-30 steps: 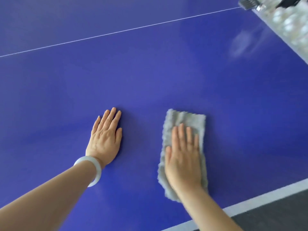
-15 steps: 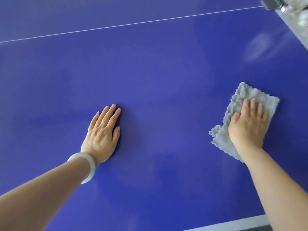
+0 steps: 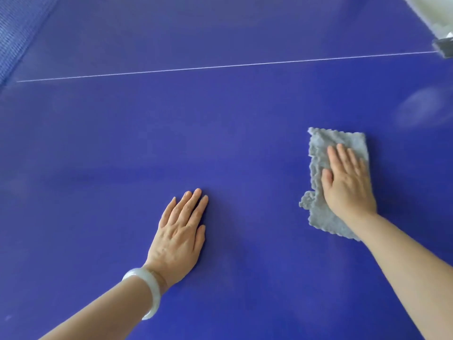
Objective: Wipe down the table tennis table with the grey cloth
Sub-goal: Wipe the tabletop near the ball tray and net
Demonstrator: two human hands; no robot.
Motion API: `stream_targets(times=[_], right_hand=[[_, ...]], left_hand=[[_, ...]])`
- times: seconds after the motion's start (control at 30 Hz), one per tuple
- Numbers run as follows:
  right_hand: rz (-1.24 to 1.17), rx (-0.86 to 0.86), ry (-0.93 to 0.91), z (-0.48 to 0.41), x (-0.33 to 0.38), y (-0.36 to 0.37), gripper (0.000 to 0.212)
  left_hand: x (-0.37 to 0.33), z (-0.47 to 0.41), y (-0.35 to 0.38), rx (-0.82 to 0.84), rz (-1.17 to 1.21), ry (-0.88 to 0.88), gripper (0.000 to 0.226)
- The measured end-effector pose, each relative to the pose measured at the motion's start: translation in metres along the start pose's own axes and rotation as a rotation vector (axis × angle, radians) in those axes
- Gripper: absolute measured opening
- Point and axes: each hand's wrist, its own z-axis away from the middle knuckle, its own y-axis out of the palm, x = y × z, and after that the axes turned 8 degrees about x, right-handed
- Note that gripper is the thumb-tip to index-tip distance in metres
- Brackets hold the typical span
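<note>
Counter [image 3: 220, 133]: blue and glossy; it fills nearly the whole view.
Line [image 3: 220, 67]: thin and white, running across the far part of the counter from near the left edge to the right edge.
Cloth [image 3: 318, 153]: grey and fluffy with wavy edges, bunched into a rough oblong. It lies flat on the counter at the right, on the near side of the line and well apart from it.
Right hand [image 3: 348, 182]: palm down on the cloth, fingers straight and close together, pointing away from the person. It presses on the cloth and does not grip it. Cloth shows beyond the fingertips, to the left of the thumb and under the wrist.
Left hand [image 3: 180, 231]: flat and palm down on the bare counter, fingers straight and nearly together, thumb alongside. It is released and holds nothing. It sits left of the cloth, well apart from it and nearer the person.
Bangle [image 3: 152, 288]: pale white, round the left wrist.
Mesh [image 3: 17, 33]: blue, in the far left corner, close to the line's left end.
Clamp [image 3: 443, 46]: grey, in the far right corner, at the line's right end. Something white lies above it, too blurred to tell what.
Sheen [image 3: 421, 110]: a pale patch on the counter at the far right, beyond the cloth.
</note>
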Motion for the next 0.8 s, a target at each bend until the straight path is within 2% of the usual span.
stream_targets(times=[0.13,0.27,0.4,0.47,0.6,0.7,0.77,0.8], right_hand=[[-0.002,-0.072,0.224,-0.019,-0.013,-0.005,0.057],[0.036,-0.068,0.231,-0.020,-0.010,-0.004,0.056],[0.042,-0.047,0.250,-0.010,0.012,-0.009,0.071],[0.064,-0.009,0.110,0.008,0.055,0.002,0.069],[0.098,0.030,-0.390,0.031,0.151,0.035,0.063],[0.061,0.079,-0.673,-0.010,0.199,0.036,0.058],[0.090,0.133,-0.831,-0.056,0.203,0.026,0.056],[0.121,0.140,-0.843,-0.083,0.195,0.020,0.055]], left_hand=[[0.001,-0.038,-0.006,-0.086,0.032,0.009,0.045],[0.007,-0.105,-0.017,-0.103,0.065,-0.088,0.054],[0.014,-0.132,-0.016,-0.093,0.014,-0.174,0.059],[0.013,-0.130,-0.015,-0.082,0.015,-0.169,0.060],[0.014,-0.129,-0.016,-0.117,0.203,-0.200,0.061],[0.012,-0.129,-0.021,-0.123,0.395,-0.281,0.059],[0.012,-0.132,-0.021,-0.149,0.344,-0.319,0.059],[0.013,-0.134,-0.021,-0.160,0.265,-0.322,0.060]])
